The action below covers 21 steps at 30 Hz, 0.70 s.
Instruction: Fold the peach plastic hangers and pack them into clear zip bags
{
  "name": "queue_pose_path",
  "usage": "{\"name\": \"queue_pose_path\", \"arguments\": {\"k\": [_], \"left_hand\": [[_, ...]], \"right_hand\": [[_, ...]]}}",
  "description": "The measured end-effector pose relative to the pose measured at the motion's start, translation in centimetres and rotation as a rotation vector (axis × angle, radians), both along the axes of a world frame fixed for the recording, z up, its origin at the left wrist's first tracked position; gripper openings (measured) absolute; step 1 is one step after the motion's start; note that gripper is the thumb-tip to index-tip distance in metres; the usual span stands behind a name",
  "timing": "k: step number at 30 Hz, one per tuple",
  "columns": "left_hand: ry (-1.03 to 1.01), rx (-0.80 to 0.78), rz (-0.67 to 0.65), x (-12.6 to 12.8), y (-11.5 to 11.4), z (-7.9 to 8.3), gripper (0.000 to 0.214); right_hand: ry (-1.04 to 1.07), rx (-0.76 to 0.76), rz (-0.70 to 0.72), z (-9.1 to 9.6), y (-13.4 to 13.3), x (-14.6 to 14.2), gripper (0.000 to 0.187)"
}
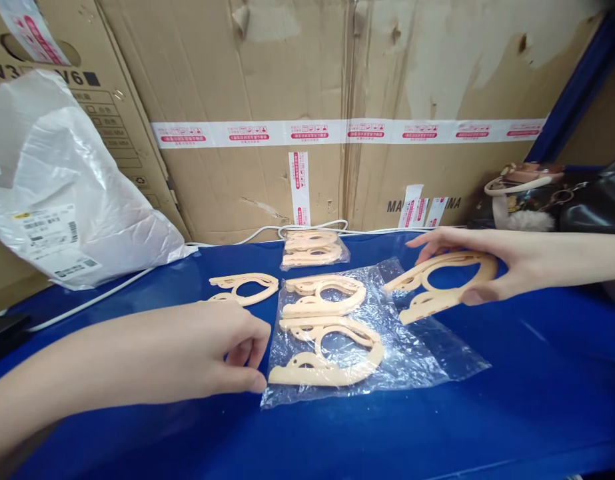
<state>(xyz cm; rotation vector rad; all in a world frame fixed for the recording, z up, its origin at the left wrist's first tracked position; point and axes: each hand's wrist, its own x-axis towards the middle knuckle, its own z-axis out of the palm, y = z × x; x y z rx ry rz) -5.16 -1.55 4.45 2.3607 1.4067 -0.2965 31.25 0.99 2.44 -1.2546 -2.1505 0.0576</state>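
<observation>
A clear plastic bag [412, 353] lies flat on the blue table, with two beige folded travel hangers [357, 373] inside, one above the other. At the bag's left edge is my left hand [232, 347], fingers curled and thumb tip against the bag's corner. My right hand [492, 267] grips another beige folding hanger [437, 303] by its rounded end, between thumb and fingers, above the bag's right part. Behind my left hand lies a loose folded hanger [260, 287], partly covered by that hand.
A small bag of hangers [314, 250] lies at the back near a white cable [257, 233]. Large taped cardboard boxes [227, 187] stand behind the blue table [307, 433]. A white parcel bag [87, 187] leans at left; dark handbags [594, 200] sit at right.
</observation>
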Motion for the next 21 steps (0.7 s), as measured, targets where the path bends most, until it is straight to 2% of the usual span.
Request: {"name": "queue_pose_path", "arguments": {"k": [3, 7, 9, 13, 16, 21], "left_hand": [[-0.007, -0.098, 0.001, 0.6, -0.1, -0.3, 0.019], [0.0, -0.131, 0.004, 1.2, -0.5, -0.2, 0.019], [0.001, -0.123, 0.007, 1.2, -0.6, -0.1, 0.019], [-0.018, -0.137, 0.012, 1.0, -0.4, -0.2, 0.018], [-0.023, -0.143, 0.013, 1.1, -0.2, -0.4, 0.018], [-0.024, -0.151, 0.018, 1.1, -0.1, -0.5, 0.019]], "right_hand": [[-0.001, -0.073, 0.011, 0.0, 0.1, 0.3, 0.048], [-0.17, -0.377, 0.184, 1.4, 1.2, 1.6, 0.054], [-0.24, -0.481, 0.224, 1.9, 1.9, 2.1, 0.059], [-0.256, -0.47, 0.194, 1.6, 2.8, 2.2, 0.058], [-0.305, -0.437, 0.149, 1.2, 2.9, 2.1, 0.068], [-0.282, -0.56, 0.234, 1.4, 1.8, 1.6, 0.07]]}}
